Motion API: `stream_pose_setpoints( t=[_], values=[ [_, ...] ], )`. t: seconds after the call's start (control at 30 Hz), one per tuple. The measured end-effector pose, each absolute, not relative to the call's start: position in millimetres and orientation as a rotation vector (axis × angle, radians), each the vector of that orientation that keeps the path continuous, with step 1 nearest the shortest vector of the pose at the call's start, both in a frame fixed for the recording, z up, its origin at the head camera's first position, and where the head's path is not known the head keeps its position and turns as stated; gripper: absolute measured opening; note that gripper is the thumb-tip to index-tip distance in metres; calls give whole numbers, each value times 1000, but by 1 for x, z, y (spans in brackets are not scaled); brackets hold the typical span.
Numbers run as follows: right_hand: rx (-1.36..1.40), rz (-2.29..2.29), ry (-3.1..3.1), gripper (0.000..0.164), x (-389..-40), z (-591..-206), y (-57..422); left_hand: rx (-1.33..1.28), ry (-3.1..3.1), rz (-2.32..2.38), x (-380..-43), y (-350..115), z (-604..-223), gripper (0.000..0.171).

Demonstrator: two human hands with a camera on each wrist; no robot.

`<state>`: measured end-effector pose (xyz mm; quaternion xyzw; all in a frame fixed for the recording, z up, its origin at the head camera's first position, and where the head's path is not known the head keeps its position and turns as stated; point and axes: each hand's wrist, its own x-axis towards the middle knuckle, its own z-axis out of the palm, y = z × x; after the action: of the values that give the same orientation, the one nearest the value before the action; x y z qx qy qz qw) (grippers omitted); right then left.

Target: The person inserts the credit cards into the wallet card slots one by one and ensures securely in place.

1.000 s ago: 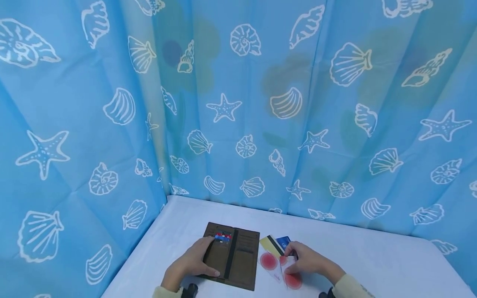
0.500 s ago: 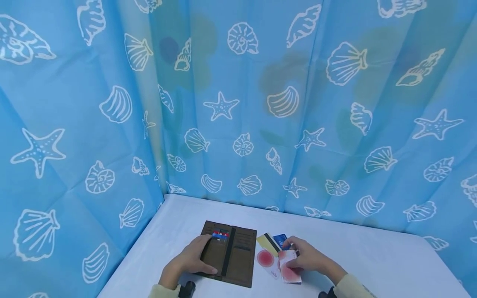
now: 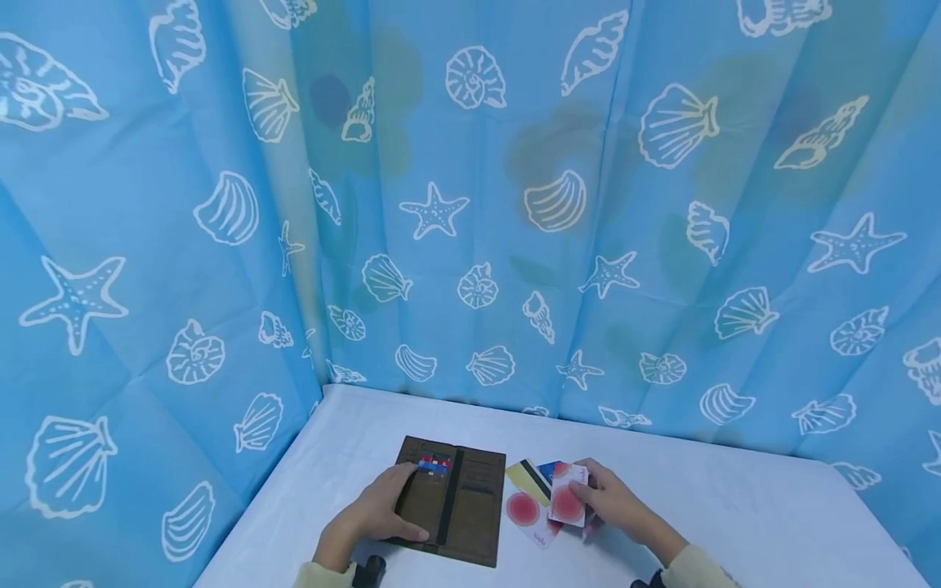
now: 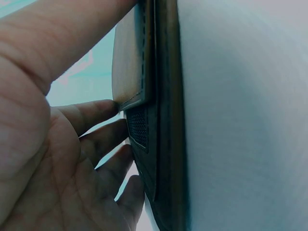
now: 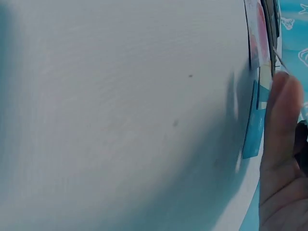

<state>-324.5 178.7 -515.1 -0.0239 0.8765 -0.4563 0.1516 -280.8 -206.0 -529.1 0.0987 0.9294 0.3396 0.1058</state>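
The left hand [image 3: 373,508] rests on the wallet [image 3: 474,523], fingers apart; the right hand [image 3: 616,500] pinches a card [image 3: 568,496] above other cards [image 3: 523,480].

Left hand [image 3: 384,505] and right hand [image 3: 612,500]: bare. Left sleeve [image 3: 322,576] and right sleeve [image 3: 694,569]: pale cream-yellow fabric. Left wrist unit [image 3: 371,571]: black — rounded housing. Right wrist unit [image 3: 648,581]: black — partly out of view.

Blue curtains [image 3: 441,327] printed with white seashells [image 3: 678,126] and starfish [image 3: 434,210] hang in soft folds on two sides, meeting in a corner [image 3: 314,310] behind a white-covered table [image 3: 706,498].
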Motion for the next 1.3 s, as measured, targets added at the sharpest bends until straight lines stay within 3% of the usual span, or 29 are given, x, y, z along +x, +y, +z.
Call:
stream_pose_setpoints(
  t=[0.2, 0.37, 0.47, 1.3],
  values=[
    [-4, -1434, 2566, 40, -330, -518, 175, 297, 2743, 1012, -280, -206, -529, 108],
    [34, -1436, 2589, 68, -335, -517, 171, 291, 2743, 1006, -280, -206, -529, 108],
    [10, -1456, 2599, 75, -336, -518, 168, 281, 2743, 1006, -278, -206, -528, 108],
    [-7, -1412, 2714, 71, -350, -524, 142, 230, 2768, 985, -275, -202, -524, 107]
  ],
)
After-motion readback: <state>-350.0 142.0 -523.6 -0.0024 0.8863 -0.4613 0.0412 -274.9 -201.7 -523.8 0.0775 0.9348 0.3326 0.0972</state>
